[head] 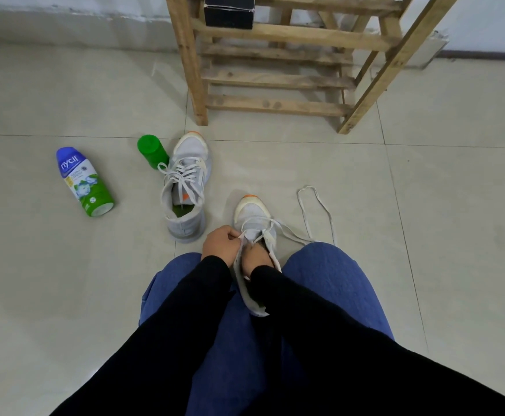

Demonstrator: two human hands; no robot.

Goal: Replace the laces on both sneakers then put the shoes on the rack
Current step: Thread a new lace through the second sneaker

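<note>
Seemingly limp and light, the lace [290, 231] suited a tip pinch; the left hand [221, 244] pinched it, the right hand [258, 256] sat inside the sneaker [251, 211], grip unseen.

Both arms in black sleeves reach fwd & down from bottom of view, wrists converging btwn knees. L hand [219, 246]: knuckles up, fingers curled, thumb & forefinger pinching lace [287, 231] end. R hand [255, 256]: just beside L, back of hand up, fingers hidden inside sneaker [252, 211] opening; grip can't be made out.
</note>
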